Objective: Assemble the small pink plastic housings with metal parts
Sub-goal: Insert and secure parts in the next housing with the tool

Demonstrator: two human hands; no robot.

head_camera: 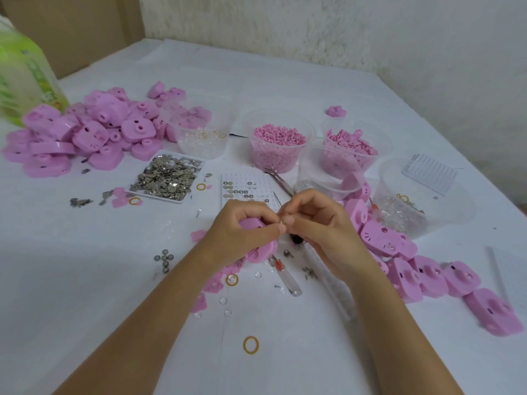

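Note:
My left hand (pixel 242 229) grips a pink plastic housing (pixel 261 252) at the middle of the table. My right hand (pixel 316 220) meets it from the right, its fingertips pinching a tiny metal part (pixel 283 220) just above the housing. A heap of pink housings (pixel 85 132) lies at the far left, and a row of pink housings (pixel 427 269) runs along the right. A shallow white tray holds loose metal parts (pixel 168 178). Much of the held housing is hidden by my fingers.
Clear tubs of pink pellets (pixel 278 146) and pink pieces (pixel 353 149) stand behind my hands, with tweezers (pixel 281 181) and a white grid plate (pixel 248 186). A screwdriver (pixel 285 276), rubber bands (pixel 251 344), button cells (pixel 164 259) and clear domes lie near my wrists. A green bottle (pixel 25 75) stands far left.

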